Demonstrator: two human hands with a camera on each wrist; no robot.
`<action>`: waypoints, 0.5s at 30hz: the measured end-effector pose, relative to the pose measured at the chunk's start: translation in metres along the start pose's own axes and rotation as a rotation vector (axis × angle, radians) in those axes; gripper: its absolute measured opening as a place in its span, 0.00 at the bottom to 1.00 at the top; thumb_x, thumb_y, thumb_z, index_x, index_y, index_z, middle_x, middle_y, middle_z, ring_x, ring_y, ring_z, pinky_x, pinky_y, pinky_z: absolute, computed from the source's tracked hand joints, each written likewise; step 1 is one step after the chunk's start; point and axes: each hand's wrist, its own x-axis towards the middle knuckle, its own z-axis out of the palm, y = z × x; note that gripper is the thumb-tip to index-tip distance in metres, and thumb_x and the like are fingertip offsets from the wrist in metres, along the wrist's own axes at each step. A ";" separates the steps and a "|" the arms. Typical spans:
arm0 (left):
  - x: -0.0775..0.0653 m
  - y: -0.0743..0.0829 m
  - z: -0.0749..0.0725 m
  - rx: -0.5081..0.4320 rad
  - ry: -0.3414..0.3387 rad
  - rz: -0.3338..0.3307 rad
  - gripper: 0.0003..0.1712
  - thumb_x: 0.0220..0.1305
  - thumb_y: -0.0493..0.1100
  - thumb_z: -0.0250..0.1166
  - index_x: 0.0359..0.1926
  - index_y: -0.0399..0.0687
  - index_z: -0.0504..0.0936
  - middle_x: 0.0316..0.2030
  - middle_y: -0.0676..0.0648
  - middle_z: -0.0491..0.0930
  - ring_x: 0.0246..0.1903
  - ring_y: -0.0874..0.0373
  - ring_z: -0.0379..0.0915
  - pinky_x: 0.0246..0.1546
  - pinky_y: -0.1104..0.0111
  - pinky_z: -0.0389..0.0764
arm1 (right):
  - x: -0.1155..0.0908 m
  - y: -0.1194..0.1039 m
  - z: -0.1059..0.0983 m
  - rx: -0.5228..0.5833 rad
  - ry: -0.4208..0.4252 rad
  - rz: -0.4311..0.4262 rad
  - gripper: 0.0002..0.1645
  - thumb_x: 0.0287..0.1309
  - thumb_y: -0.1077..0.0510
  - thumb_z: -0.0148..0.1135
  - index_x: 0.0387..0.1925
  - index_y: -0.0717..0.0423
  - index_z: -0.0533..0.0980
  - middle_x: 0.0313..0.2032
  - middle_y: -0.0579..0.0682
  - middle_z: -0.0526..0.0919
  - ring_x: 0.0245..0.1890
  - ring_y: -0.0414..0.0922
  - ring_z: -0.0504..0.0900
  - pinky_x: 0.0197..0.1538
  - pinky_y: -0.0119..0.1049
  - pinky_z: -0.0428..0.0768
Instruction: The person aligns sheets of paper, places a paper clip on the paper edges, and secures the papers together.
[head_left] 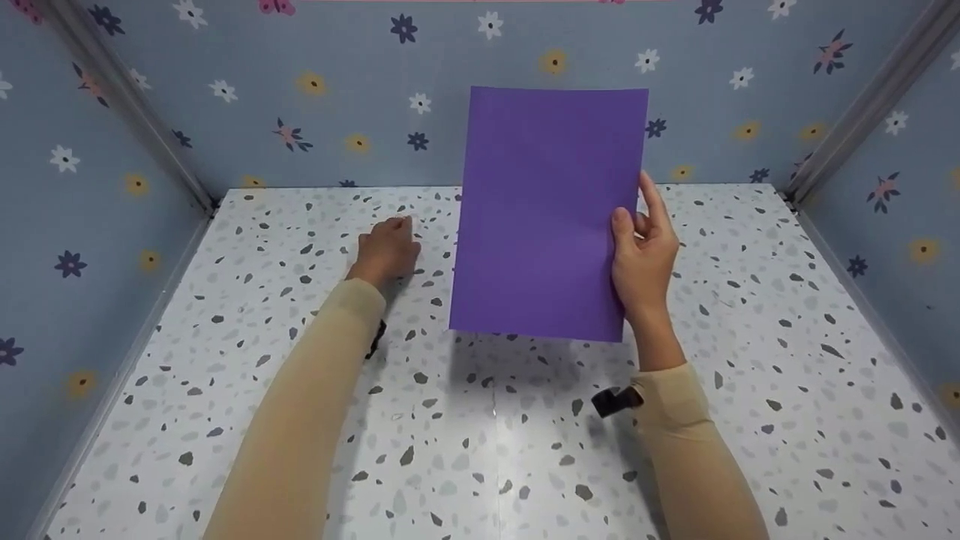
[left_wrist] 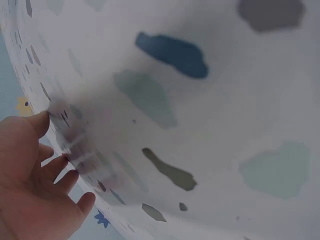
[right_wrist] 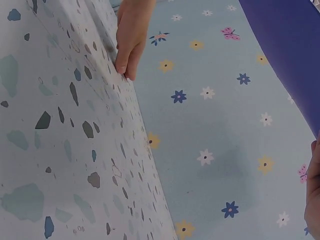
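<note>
A plain purple sheet of card [head_left: 551, 214] is held upright above the tabletop. My right hand [head_left: 646, 262] grips its right edge, thumb on the front and the other fingers partly hidden behind it. Part of that hand [right_wrist: 313, 187] and a strip of the purple card [right_wrist: 295, 55] show at the right of the right wrist view. To the left of the card, my left hand [head_left: 386, 247] rests on the speckled table [head_left: 420, 465] with fingertips down. Seen from the left wrist, the fingers of my left hand [left_wrist: 37, 180] are loosely bent, with nothing between them.
Flower-patterned panels, one being the back wall [head_left: 247, 45], enclose the table at the back and both sides. A metal corner post [head_left: 127, 105] stands at the left and another post [head_left: 862, 97] at the right. A black wrist strap [head_left: 616, 401] hangs near the right sleeve.
</note>
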 end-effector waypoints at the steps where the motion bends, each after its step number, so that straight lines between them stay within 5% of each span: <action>1: 0.000 0.000 0.000 0.009 0.014 -0.002 0.36 0.84 0.47 0.49 0.85 0.39 0.52 0.83 0.37 0.53 0.82 0.39 0.47 0.80 0.43 0.49 | 0.000 0.000 0.000 -0.002 0.003 0.001 0.33 0.79 0.56 0.59 0.80 0.53 0.65 0.52 0.59 0.89 0.42 0.45 0.90 0.39 0.34 0.86; 11: -0.007 -0.003 -0.001 0.127 0.176 0.111 0.23 0.82 0.35 0.51 0.70 0.27 0.75 0.61 0.30 0.75 0.63 0.35 0.71 0.68 0.49 0.74 | 0.000 0.000 -0.001 -0.007 0.000 0.004 0.34 0.79 0.55 0.59 0.80 0.49 0.65 0.47 0.59 0.90 0.38 0.46 0.89 0.36 0.35 0.85; 15: -0.011 -0.004 -0.002 -0.001 0.204 0.071 0.19 0.84 0.35 0.48 0.61 0.28 0.80 0.57 0.33 0.75 0.61 0.39 0.72 0.68 0.53 0.74 | 0.000 0.000 -0.001 -0.010 0.003 0.013 0.33 0.79 0.54 0.59 0.80 0.47 0.66 0.49 0.58 0.90 0.39 0.47 0.89 0.36 0.35 0.85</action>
